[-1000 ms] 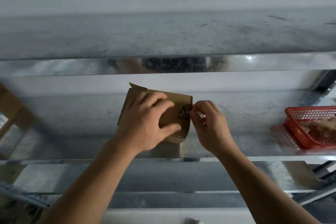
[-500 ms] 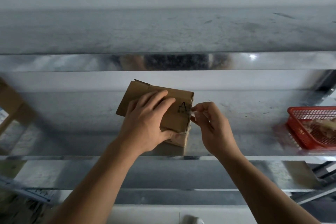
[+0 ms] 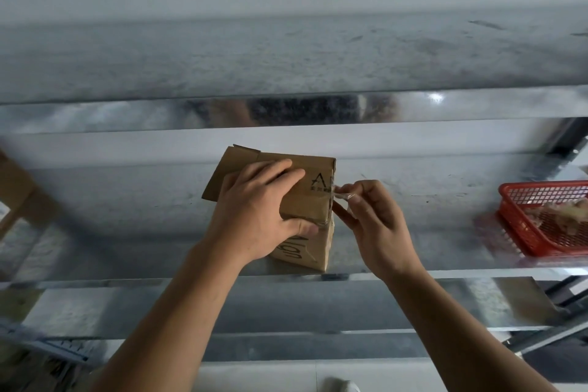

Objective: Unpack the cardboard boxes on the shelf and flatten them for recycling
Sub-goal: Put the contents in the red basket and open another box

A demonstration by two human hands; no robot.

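A small brown cardboard box (image 3: 310,197) stands on the metal shelf (image 3: 127,232), with a loose flap sticking out at its back left. My left hand (image 3: 254,216) lies over the box top, fingers spread across it and thumb curled on the front edge, holding it down. My right hand (image 3: 372,219) is just right of the box and pinches a strip of clear tape (image 3: 342,196) that still clings to the box's right edge.
A red plastic basket (image 3: 541,219) with pale scraps inside sits on the shelf at the right. A brown cardboard piece (image 3: 16,194) shows at the left edge. Another metal shelf (image 3: 286,60) runs above, and a lower one lies below.
My right hand has pulled the tape strip a little away from the box's right edge. My left hand has kept its hold on the box top.
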